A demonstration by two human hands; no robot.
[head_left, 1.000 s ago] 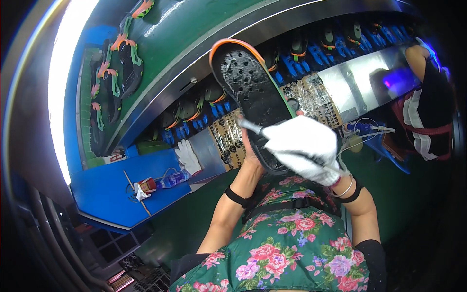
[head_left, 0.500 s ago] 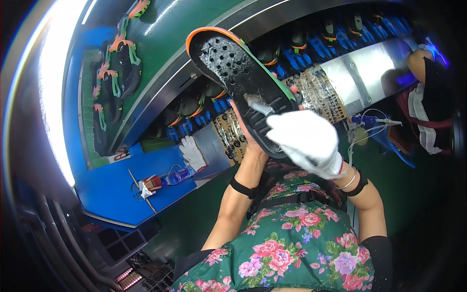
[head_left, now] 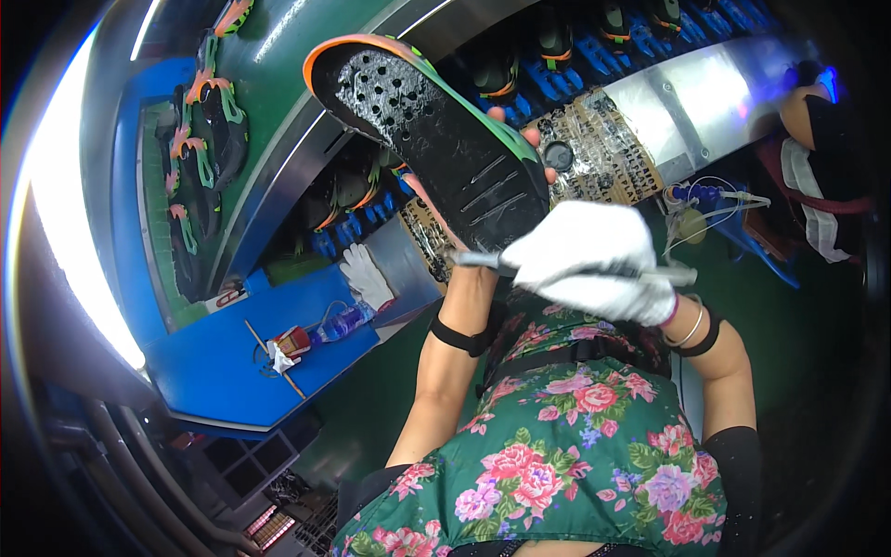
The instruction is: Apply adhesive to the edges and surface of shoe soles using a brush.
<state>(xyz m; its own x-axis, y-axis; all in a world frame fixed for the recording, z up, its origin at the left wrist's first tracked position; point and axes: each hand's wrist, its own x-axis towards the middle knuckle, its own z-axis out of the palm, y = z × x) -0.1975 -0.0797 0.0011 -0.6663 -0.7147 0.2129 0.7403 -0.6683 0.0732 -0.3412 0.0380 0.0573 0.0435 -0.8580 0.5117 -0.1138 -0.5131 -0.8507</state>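
My bare left hand [head_left: 532, 136] holds a shoe sole [head_left: 464, 167] from beneath, with fingertips showing along its right edge. Black inside, with orange and green edges, the sole is tilted, and its end with several small holes points to the upper left. That holed area shines with a wet-looking coating. In a white glove, my right hand [head_left: 589, 265] is closed around the handle of a slim brush [head_left: 478, 260]. The brush's tip is near the sole's lower end, above my left wrist; blur hides whether it touches.
A blue table [head_left: 213, 371] at left bears a bottle [head_left: 339, 323], a small red container [head_left: 295, 343] and a stick. A white glove [head_left: 365, 276] lies beside them. Shoes on blue holders [head_left: 548, 82] line the back beyond a taped metal rail [head_left: 594, 148]. Shoe parts [head_left: 223, 130] lie upper left.
My right hand has drawn the brush from the sole's middle down to its lower end. The sole has shifted slightly up and to the left.
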